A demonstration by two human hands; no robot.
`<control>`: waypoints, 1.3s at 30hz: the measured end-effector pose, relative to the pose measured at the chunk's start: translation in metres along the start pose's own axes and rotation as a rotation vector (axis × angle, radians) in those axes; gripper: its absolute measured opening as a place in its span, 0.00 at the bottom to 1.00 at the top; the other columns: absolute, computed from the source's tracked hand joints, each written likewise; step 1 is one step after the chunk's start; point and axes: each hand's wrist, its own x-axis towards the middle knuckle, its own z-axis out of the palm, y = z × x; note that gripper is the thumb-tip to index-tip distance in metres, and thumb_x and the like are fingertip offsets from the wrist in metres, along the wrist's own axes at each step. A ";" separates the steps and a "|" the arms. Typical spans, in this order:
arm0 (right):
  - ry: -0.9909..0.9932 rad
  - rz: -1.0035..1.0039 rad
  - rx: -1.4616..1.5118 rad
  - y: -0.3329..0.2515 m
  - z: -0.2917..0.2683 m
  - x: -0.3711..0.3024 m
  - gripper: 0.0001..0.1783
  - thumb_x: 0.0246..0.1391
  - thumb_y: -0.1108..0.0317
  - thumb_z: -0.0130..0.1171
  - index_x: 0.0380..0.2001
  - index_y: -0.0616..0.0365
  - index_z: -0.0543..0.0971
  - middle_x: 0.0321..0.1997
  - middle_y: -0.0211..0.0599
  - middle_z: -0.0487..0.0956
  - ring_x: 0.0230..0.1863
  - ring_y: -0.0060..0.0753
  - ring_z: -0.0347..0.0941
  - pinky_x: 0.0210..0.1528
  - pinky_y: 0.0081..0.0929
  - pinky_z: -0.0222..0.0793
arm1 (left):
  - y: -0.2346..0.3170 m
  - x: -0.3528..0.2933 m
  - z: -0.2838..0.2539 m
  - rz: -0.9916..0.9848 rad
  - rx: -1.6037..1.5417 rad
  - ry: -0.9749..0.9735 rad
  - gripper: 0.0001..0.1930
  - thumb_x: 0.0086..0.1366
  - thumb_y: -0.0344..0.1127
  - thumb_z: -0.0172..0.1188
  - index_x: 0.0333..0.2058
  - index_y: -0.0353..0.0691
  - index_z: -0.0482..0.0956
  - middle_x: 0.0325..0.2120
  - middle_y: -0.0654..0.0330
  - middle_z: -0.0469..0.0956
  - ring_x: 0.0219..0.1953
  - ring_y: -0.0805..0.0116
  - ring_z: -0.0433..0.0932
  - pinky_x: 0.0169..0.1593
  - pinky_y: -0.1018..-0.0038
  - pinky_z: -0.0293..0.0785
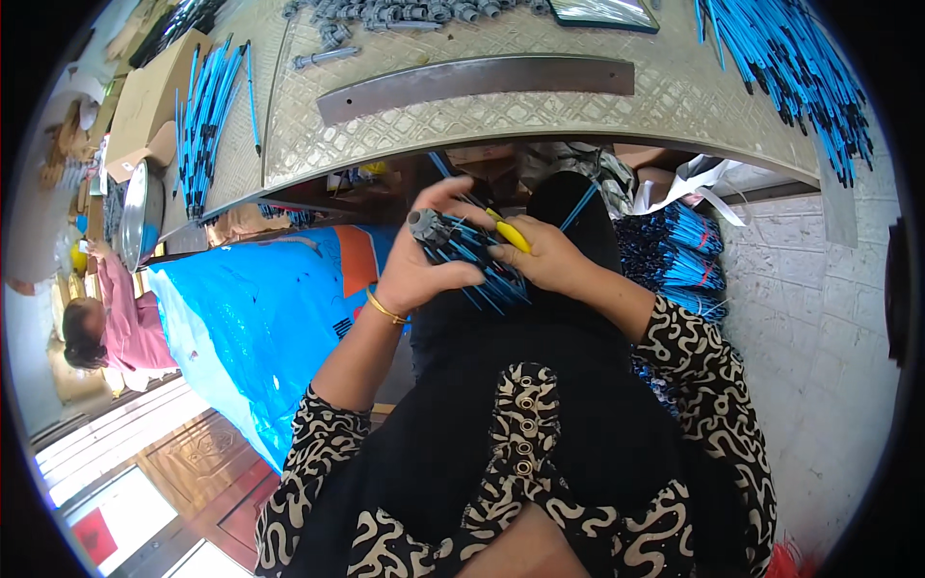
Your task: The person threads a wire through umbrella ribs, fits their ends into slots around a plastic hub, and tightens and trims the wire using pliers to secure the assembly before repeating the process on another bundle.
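Note:
Above my lap my left hand [409, 275] curves around a bundle of thin blue rods [496, 286] with dark ends. A grey ribbed plastic fitting [422, 224] sits at the bundle's near-left end, against the palm. Thumb and fingers lie on either side of it. My right hand [551, 258] is closed on a yellow-handled tool [511, 234], close beside the rods. Its working end is hidden among the rods and fingers, so its kind cannot be made out.
Ahead is a patterned table [674, 63] with a curved metal strip [477, 87], grey fittings [424, 12] and blue rod piles [790, 72] [207, 120]. Tied rod bundles [689, 255] stand at right below. A large blue sack [270, 318] fills the left; beyond it is another person [125, 318].

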 end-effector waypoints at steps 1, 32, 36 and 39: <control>-0.004 -0.003 0.000 0.001 -0.001 -0.001 0.20 0.51 0.59 0.55 0.43 0.62 0.72 0.36 0.43 0.71 0.40 0.38 0.69 0.42 0.27 0.64 | -0.002 -0.002 -0.002 0.001 0.002 0.004 0.33 0.50 0.39 0.66 0.51 0.33 0.62 0.27 0.58 0.75 0.34 0.68 0.74 0.42 0.73 0.69; -0.474 0.008 -0.085 -0.061 -0.119 -0.047 0.18 0.51 0.56 0.55 0.37 0.59 0.75 0.37 0.39 0.73 0.39 0.35 0.72 0.41 0.27 0.66 | 0.005 0.018 0.006 -0.196 0.097 -0.251 0.12 0.43 0.24 0.64 0.28 0.38 0.72 0.29 0.59 0.74 0.34 0.71 0.72 0.38 0.77 0.69; -0.422 0.083 -0.182 -0.079 -0.116 -0.051 0.17 0.51 0.55 0.54 0.33 0.59 0.74 0.30 0.38 0.75 0.31 0.35 0.74 0.33 0.28 0.67 | 0.008 0.022 0.003 -0.237 0.042 -0.144 0.14 0.43 0.28 0.67 0.28 0.38 0.72 0.29 0.59 0.74 0.34 0.72 0.72 0.38 0.76 0.69; -0.304 0.112 -0.221 -0.085 -0.100 -0.057 0.17 0.51 0.56 0.54 0.33 0.60 0.74 0.24 0.36 0.76 0.24 0.34 0.74 0.28 0.29 0.68 | 0.008 0.016 0.000 -0.265 0.030 -0.056 0.16 0.43 0.32 0.69 0.29 0.38 0.72 0.29 0.59 0.74 0.33 0.72 0.72 0.38 0.76 0.69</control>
